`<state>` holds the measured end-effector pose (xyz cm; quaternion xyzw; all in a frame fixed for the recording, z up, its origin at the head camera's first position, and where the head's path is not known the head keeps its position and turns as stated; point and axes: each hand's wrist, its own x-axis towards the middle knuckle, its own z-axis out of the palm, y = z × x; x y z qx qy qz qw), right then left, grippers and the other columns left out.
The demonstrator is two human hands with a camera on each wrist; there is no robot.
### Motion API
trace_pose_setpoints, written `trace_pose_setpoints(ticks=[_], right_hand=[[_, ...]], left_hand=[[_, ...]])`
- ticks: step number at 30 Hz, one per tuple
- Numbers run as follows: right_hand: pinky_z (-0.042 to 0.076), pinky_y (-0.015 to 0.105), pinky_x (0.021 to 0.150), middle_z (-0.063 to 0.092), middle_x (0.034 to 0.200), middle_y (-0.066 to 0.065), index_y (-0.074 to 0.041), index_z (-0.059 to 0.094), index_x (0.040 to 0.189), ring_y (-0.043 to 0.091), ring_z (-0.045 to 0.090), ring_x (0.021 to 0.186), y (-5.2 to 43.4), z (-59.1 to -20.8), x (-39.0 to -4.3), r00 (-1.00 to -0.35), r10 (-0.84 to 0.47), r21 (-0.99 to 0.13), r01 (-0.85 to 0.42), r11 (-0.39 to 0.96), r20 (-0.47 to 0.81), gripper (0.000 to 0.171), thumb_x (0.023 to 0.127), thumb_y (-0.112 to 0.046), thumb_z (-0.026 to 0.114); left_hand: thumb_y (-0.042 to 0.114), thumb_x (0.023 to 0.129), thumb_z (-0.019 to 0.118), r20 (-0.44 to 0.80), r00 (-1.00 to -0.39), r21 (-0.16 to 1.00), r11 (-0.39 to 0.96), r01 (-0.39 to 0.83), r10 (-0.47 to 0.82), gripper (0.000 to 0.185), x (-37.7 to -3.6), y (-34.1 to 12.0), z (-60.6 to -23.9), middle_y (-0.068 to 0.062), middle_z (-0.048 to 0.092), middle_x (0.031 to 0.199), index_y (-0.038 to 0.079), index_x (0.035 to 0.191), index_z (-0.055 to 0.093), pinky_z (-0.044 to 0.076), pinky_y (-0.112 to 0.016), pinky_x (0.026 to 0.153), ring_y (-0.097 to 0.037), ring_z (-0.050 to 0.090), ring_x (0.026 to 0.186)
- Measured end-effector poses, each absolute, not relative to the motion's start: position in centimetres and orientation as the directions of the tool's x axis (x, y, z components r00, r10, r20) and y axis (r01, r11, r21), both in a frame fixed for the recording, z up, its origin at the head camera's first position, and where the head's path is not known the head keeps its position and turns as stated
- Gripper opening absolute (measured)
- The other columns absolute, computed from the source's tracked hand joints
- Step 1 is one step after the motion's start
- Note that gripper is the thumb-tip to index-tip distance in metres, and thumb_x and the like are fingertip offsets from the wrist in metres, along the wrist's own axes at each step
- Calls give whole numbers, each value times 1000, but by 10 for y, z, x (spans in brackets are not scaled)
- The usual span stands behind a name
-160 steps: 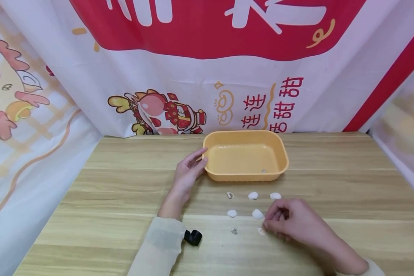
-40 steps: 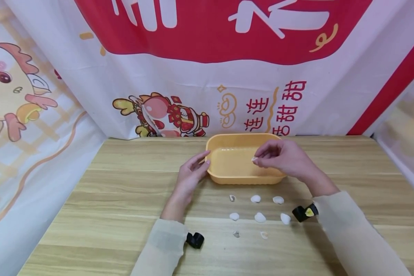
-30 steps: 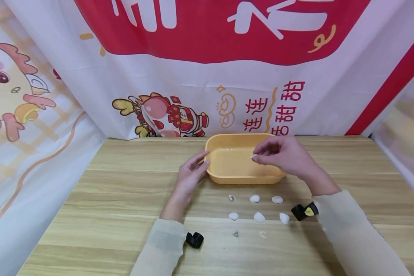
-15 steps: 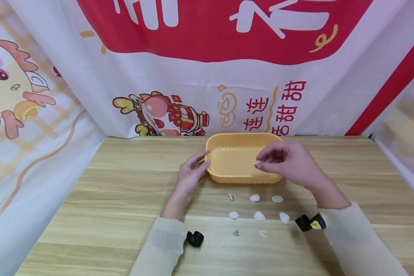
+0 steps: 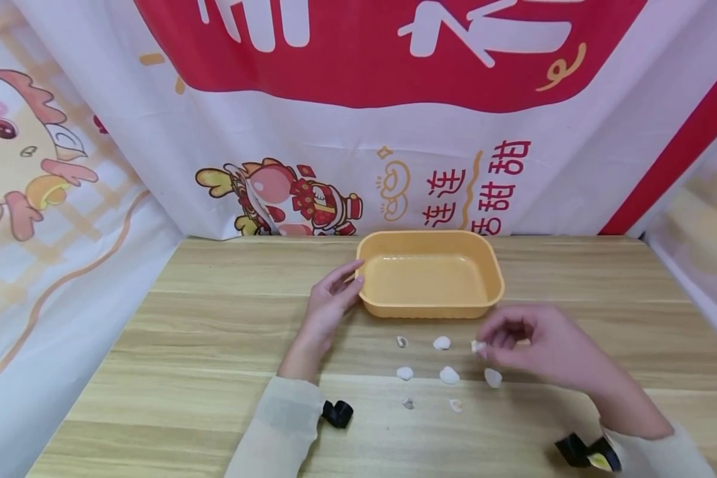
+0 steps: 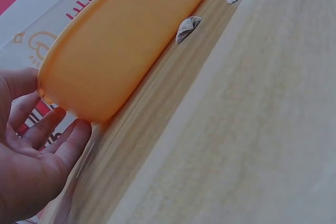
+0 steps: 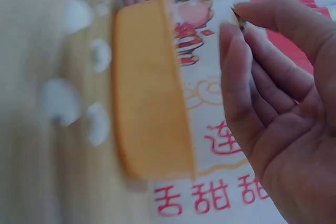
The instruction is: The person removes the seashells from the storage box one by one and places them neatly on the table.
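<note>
An orange plastic tray (image 5: pixel 364 300) stands at the middle back of the wooden table (image 5: pixel 203 345). My left hand (image 5: pixel 333 292) rests beside its left end, relaxed fingers (image 6: pixel 50 129) touching the tray wall (image 6: pixel 121 40). Several small white shells (image 5: pixel 441 342) lie in rows in front of the tray; they also show in the left wrist view as shells (image 6: pixel 187 29) and blurred in the right wrist view as shells (image 7: pixel 60 100). My right hand (image 5: pixel 482 344) hovers low over the right end of the rows, thumb and forefinger (image 7: pixel 236 30) pinching a small pale shell (image 5: pixel 477 346).
A printed red and white cloth (image 5: pixel 358 133) hangs behind the table and down both sides. Black wrist cameras sit on the left sleeve (image 5: pixel 336 413) and the right sleeve (image 5: pixel 585 455). Bare wood stretches left and right of the tray.
My right hand, which held a shell over the tray, has come back toward me and down to the rows of shells. The left hand and tray have stayed put.
</note>
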<state>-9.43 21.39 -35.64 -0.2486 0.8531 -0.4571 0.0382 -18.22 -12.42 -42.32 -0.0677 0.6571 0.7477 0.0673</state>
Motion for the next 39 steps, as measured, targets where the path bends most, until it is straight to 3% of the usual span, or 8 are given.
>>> trace_pose_setpoints(ticks=[4,13,20,39], right_hand=[[58,24,60,73,84,-12,-26,79,96,5,65,74,228,-378,-80,-853,-511,-793,-381,475,104,22,86,-9,89],[56,23,60,70,81,-11,-24,78,96,3,63,73,240,-411,-64,-865,-498,-811,-250,528,-57,15,88,-20,90],[57,22,58,69,80,-14,-23,76,94,-2,63,72,241,-420,-62,-826,-564,-815,-322,482,-7,15,89,-18,89],[52,20,55,62,78,-19,-28,72,90,-5,58,71,247,-423,-61,-824,-562,-746,-418,519,71,22,87,-16,90]], left_hand=[[18,104,73,-189,-982,974,-125,-189,15,37,-183,-124,-422,0,55,161,25,140,72,57,-27,112,-21,56,147],[20,103,74,-193,-981,974,-117,-192,3,37,-183,-126,-422,-1,55,161,27,140,72,57,-30,113,-21,57,146],[19,104,74,-188,-982,974,-125,-187,1,37,-183,-126,-424,0,56,160,25,140,72,58,-27,111,-20,58,145],[22,104,74,-206,-978,973,-107,-206,7,36,-182,-124,-423,1,55,161,29,139,72,56,-30,114,-21,56,147]])
